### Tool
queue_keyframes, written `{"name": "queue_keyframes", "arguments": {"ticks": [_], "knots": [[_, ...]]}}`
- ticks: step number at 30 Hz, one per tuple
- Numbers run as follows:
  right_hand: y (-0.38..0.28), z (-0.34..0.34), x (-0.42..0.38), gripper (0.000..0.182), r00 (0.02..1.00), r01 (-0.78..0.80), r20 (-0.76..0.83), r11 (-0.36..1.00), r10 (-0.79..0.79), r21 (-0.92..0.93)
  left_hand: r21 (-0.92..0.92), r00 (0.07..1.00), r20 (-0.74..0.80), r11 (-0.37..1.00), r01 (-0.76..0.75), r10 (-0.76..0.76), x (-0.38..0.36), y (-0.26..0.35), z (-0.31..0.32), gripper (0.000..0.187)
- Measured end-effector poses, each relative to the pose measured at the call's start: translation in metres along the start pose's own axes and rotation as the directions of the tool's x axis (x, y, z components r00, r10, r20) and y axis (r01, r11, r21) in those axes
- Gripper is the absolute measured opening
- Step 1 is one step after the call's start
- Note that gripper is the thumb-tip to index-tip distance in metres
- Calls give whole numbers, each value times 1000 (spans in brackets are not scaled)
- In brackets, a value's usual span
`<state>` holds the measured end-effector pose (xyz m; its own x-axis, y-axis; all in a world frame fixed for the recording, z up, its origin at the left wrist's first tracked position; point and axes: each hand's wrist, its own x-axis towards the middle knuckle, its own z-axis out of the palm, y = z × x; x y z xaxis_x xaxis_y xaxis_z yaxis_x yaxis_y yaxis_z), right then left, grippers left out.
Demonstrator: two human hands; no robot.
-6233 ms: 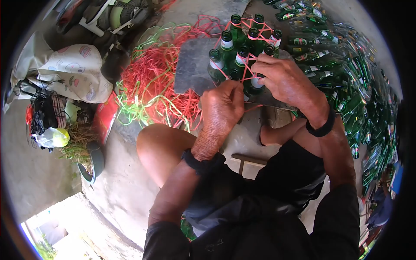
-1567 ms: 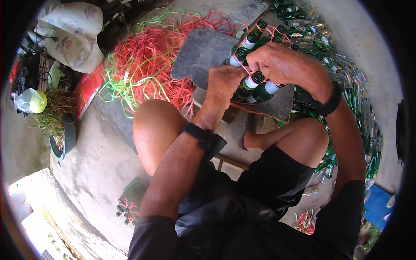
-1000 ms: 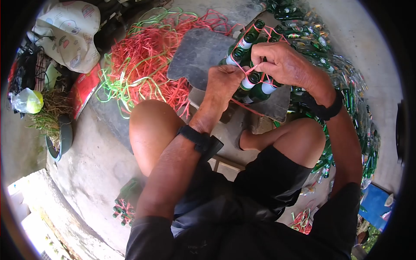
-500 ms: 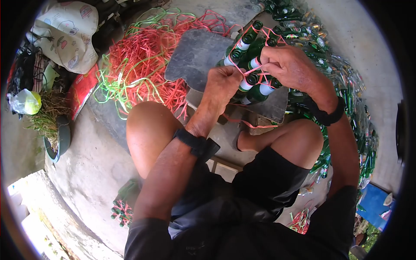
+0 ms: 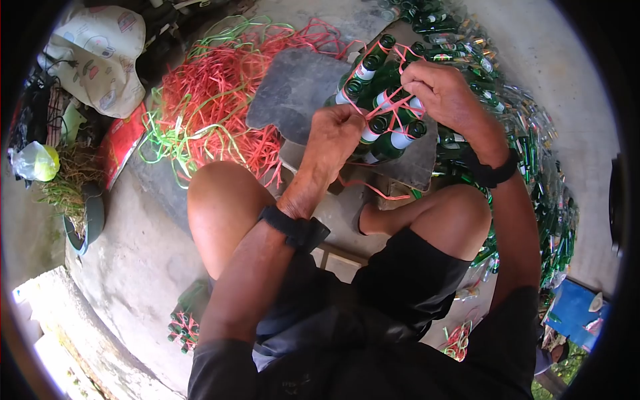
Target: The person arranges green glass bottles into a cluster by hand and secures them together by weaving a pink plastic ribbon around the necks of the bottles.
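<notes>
Several green glass bottles point(image 5: 379, 80) stand close together on a dark, worn board point(image 5: 297, 87). Pink plastic strapping point(image 5: 393, 105) loops round their necks and crosses between them. At the near left of the group, my left hand point(image 5: 335, 130) is closed, pinching the strapping beside a bottle neck. On the right side, my right hand point(image 5: 437, 90) is also closed, with its fingertips on the strapping above the bottles. Some of the right-hand bottles are partly hidden behind that hand.
A tangled heap of red and green strapping point(image 5: 217, 100) lies left of the board. Many loose green bottles point(image 5: 460, 50) are piled along the right. A tied bottle bundle point(image 5: 187, 320) rests on the floor at lower left. A blue board point(image 5: 577, 313) sits at far right.
My right hand has moved away from my left, drawing the pink strapping across the bottle necks. My left hand keeps its pinch. The whole view has shifted slightly.
</notes>
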<state>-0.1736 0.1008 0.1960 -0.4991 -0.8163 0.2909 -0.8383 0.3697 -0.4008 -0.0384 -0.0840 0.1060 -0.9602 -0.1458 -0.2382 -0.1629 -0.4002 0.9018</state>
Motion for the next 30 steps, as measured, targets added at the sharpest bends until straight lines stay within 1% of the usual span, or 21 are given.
{"name": "queue_keyframes", "arguments": {"ticks": [2, 4, 8, 10, 11, 13, 16, 17, 18, 19, 20, 22, 23, 25, 26, 27, 28, 30], "knots": [[2, 2, 1, 7, 999, 11, -34, 1000, -12, -8, 15, 1000, -2, 1000, 9, -9, 1, 0, -1, 25], [4, 2, 1, 7, 997, -79, 20, 997, 79, 24, 32, 1000, -6, 999, 20, -20, 0, 0, -1, 25], [-1, 5, 7, 6, 994, -112, -2, 994, 112, 3, 32, 1000, -10, 999, 12, -12, 0, 0, 0, 24], [2, 5, 11, 5, 976, -211, 49, 977, 211, -12, 34, 1000, -10, 999, 16, -16, -1, 1, 0, 24], [5, 7, 11, 5, 976, -211, 49, 977, 212, -13, 42, 1000, -17, 999, 18, -17, -1, 2, 1, 24], [16, 13, 12, 8, 981, -162, 105, 986, 165, -33, 48, 1000, -26, 999, 19, -18, -1, 3, 1, 24], [23, 14, 15, 9, 984, -130, 124, 991, 131, -21, 46, 999, -23, 998, 35, -34, 1, 0, -2, 24], [21, 12, 18, 9, 983, -130, 124, 991, 132, -21, 67, 999, 7, 997, 44, -44, 2, -1, -5, 23], [20, 10, 21, 11, 978, -131, 160, 991, 135, -36, 88, 998, 38, 995, 52, -55, 2, -1, -7, 25], [18, 7, 23, 12, 971, -131, 196, 990, 138, -51, 88, 998, 39, 995, 51, -55, 3, -2, -8, 25], [19, 6, 25, 12, 971, -131, 196, 990, 139, -52, 107, 998, 25, 993, 50, -53, 3, -2, -9, 24], [22, 4, 29, 15, 964, -95, 248, 995, 93, -2, 126, 999, 12, 991, 49, -50, 3, -1, -11, 24], [26, 5, 30, 15, 964, -95, 248, 996, 92, -2, 123, 999, 18, 991, 49, -52, 3, 1, -13, 23], [32, 6, 30, 16, 963, -46, 267, 999, 38, 24, 120, 998, 22, 992, 49, -52, 1, 5, -14, 22], [23, 2, 32, 16, 963, -45, 266, 999, 37, 24, 94, 997, 14, 993, 72, -73, 0, 6, -14, 21], [7, -5, 36, 16, 927, -190, 332, 982, 173, 21, 69, 995, 5, 993, 95, -95, -1, 7, -14, 19], [-3, -9, 39, 16, 868, -330, 395, 944, 300, 8, 71, 995, 3, 993, 94, -95, -2, 8, -15, 19], [-3, -8, 38, 17, 865, -342, 400, 939, 303, 29, 155, 997, -41, 985, 70, -65, -3, 8, -18, 19]]}}
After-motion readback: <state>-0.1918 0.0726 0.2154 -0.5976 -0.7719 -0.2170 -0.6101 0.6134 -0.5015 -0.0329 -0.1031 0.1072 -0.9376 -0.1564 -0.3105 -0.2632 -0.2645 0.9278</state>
